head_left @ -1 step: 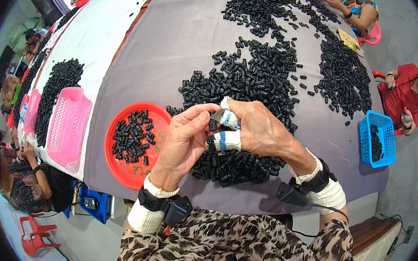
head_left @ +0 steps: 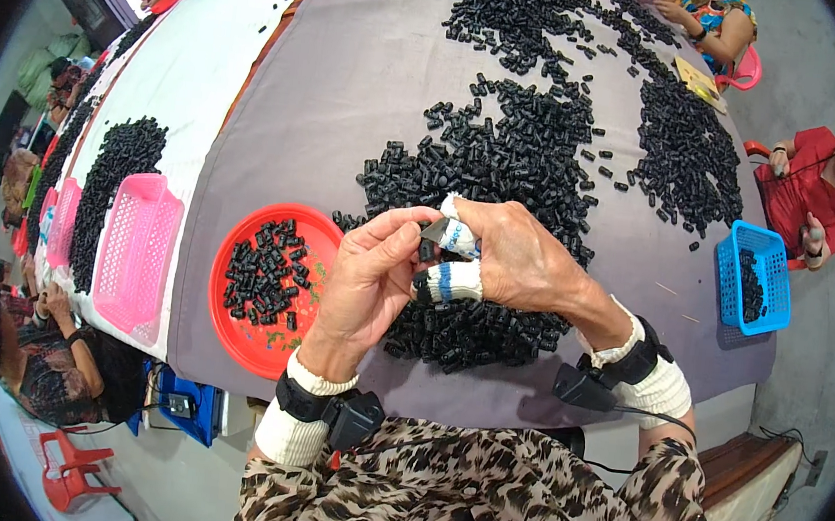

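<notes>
My left hand is closed, thumb and forefinger pinching a small black cylindrical piece. Against it, my right hand is closed on a small flat grey blade-like piece, whose edge meets the black piece. White cloth wraps with blue marks cover some right fingers and hide part of the grip. Both hands hover over the near end of a large heap of black cylindrical pieces. Left of my left hand, a round red tray holds many similar black pieces.
A pink basket stands at the left on white cloth. At the right edge sits a blue basket with black pieces, near a person in red. More black heaps lie farther off. Other people sit around the table.
</notes>
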`<state>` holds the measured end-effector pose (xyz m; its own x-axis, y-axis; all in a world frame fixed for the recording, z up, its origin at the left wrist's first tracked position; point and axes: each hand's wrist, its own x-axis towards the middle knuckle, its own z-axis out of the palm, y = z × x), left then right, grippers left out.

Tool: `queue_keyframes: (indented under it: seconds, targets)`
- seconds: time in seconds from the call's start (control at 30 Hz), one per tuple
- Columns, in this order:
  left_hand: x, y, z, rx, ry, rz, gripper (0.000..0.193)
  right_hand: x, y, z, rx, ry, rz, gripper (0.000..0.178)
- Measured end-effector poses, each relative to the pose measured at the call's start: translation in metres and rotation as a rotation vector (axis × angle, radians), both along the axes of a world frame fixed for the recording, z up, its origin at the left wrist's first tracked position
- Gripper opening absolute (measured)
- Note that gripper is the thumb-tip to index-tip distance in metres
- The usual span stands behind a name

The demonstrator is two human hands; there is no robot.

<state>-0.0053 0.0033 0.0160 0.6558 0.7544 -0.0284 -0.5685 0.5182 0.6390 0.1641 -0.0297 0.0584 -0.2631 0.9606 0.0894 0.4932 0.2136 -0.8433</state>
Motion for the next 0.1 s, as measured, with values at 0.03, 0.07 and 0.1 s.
queue_keyframes:
  seconds: [0.03,0.07,0.1]
  targets:
    - [-0.0004,-0.0003,-0.0004,0.02,0.035,0.016,0.025,-0.0002,0.0002,0.0005,-0.006,-0.012,0.009,0.038]
    - [-0.0015,-0.0003,-0.0007,0.024,0.028,0.007,0.026,-0.0005,0.0005,0.0003,0.003,-0.029,0.012,0.038]
    - [-0.0018,0.0,-0.0022,0.026,0.019,-0.005,0.026,0.0003,0.0006,-0.0011,0.009,-0.047,0.011,0.038]
